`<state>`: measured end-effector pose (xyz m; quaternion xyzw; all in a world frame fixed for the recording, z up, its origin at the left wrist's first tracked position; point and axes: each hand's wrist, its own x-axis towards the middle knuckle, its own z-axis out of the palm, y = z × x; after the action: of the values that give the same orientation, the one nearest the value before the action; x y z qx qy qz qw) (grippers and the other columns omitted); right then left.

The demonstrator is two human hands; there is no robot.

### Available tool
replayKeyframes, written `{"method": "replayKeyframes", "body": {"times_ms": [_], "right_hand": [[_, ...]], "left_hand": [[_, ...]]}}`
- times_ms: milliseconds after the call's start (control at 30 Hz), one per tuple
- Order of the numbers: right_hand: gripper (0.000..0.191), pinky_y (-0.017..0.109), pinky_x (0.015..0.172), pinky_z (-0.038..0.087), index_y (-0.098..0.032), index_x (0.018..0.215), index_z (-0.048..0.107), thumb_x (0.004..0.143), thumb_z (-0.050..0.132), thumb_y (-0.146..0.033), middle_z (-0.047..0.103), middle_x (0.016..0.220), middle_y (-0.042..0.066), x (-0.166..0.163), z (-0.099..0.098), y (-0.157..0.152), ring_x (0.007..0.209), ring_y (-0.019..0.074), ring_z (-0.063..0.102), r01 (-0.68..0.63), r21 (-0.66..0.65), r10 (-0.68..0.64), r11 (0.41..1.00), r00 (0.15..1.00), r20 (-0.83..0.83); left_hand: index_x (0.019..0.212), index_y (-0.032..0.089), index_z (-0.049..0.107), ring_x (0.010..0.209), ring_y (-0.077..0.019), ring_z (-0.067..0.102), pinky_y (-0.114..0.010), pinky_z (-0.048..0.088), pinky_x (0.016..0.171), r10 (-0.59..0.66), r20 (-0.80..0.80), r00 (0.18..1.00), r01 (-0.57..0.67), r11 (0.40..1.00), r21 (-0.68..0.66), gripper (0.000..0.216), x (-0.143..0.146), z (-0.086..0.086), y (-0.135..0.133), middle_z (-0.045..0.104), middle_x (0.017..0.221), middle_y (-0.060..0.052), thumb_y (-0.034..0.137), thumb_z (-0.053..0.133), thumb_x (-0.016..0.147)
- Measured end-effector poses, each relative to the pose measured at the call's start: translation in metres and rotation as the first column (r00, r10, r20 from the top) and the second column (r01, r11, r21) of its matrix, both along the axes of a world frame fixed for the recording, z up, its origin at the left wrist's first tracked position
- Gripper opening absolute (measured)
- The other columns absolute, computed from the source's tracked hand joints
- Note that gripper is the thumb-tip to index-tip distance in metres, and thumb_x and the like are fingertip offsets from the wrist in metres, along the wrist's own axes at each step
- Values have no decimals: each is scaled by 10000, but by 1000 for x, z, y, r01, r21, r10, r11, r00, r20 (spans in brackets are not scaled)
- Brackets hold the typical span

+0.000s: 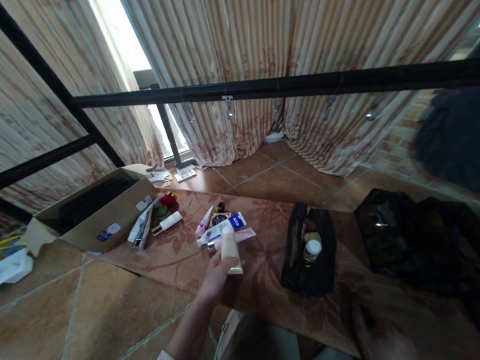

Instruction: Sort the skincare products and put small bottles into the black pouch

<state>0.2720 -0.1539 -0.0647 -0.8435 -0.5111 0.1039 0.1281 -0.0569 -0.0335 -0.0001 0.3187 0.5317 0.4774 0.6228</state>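
My left hand [218,273] grips a pale cream squeeze tube [229,249] by its lower end, fingers closed round it. Just beyond lie a blue and white tube [222,229], a pink tube [243,235] and a smaller pink tube [204,221], close together on the patterned cloth. To the right, a black pouch [292,260] lies open, with a white-capped jar [312,249] showing inside. My right hand [381,331] is low at the right, dark and blurred by motion; its fingers cannot be made out.
A cardboard box [85,235] with something black inside stands at the left end. Beside it lie a white bottle [167,223], a green round item [161,211] and several others. A black bag [385,233] sits at the right. A dark metal rail [255,87] crosses before the curtains.
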Motion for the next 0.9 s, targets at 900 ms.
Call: {"method": "replayKeyframes", "body": {"times_ms": [900], "right_hand": [[387, 244, 455, 364, -222, 1086, 673, 872, 387, -372, 702, 802, 95, -1, -1, -3, 478, 156, 555, -75, 32, 72, 997, 994, 82]], "left_hand": [[1262, 135, 507, 818, -207, 631, -309, 460, 767, -323, 482, 814, 292, 946, 141, 535, 33, 28, -26, 663, 988, -137, 393, 642, 813]]}}
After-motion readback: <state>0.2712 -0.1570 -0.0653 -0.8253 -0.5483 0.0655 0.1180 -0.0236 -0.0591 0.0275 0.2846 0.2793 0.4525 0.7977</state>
